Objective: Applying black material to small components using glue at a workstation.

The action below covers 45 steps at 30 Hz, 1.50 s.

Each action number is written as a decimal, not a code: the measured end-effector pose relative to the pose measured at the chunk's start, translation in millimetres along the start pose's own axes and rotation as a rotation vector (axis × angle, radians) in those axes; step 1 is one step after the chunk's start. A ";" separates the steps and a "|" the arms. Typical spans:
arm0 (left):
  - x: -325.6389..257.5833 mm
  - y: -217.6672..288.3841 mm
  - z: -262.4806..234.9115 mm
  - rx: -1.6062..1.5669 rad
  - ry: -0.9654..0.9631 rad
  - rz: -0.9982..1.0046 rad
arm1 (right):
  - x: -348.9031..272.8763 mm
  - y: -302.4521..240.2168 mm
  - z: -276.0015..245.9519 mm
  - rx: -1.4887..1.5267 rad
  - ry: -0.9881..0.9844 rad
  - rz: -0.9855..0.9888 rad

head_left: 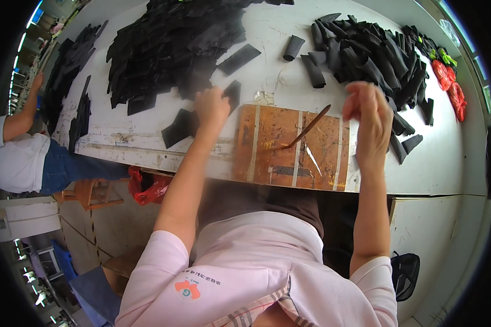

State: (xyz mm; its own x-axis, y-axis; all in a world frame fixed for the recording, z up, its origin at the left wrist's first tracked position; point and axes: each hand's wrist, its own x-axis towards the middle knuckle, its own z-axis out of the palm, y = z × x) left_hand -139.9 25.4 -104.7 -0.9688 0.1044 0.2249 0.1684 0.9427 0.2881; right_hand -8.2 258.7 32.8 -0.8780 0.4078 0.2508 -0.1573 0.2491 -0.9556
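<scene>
Head view. Left hand [211, 109] rests palm down on the white table [442, 163], fingers curled over a flat black piece [183, 126] just left of an orange board [289, 144]; its grip on that piece cannot be confirmed, the fingertips being hidden. A second black piece [233, 94] lies touching the hand's far side.

Right hand [368, 122] is raised above the board's right edge, blurred, fingers loosely bent; whether it holds anything cannot be told. A thin brush [309, 128] lies tilted on the board, apart from both hands.

Large heap of flat black pieces [169, 49] sits beyond the left hand. A heap of rolled black pieces [365, 54] sits beyond the right hand. Red items [450, 87] lie at the far right edge. Another person [19, 158] stands at the table's left end.
</scene>
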 end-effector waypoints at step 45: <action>-126.1 68.3 -127.1 -1.249 -0.362 -0.093 | -103.7 3.8 54.5 -0.116 -0.175 -0.202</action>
State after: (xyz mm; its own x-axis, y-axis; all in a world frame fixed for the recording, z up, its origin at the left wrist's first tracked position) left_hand 17.0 36.3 4.9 -0.9465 0.3191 -0.0480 -0.0366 0.0417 0.9985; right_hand 57.6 169.5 -5.3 -0.9002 0.1847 0.3944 -0.2932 0.4127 -0.8624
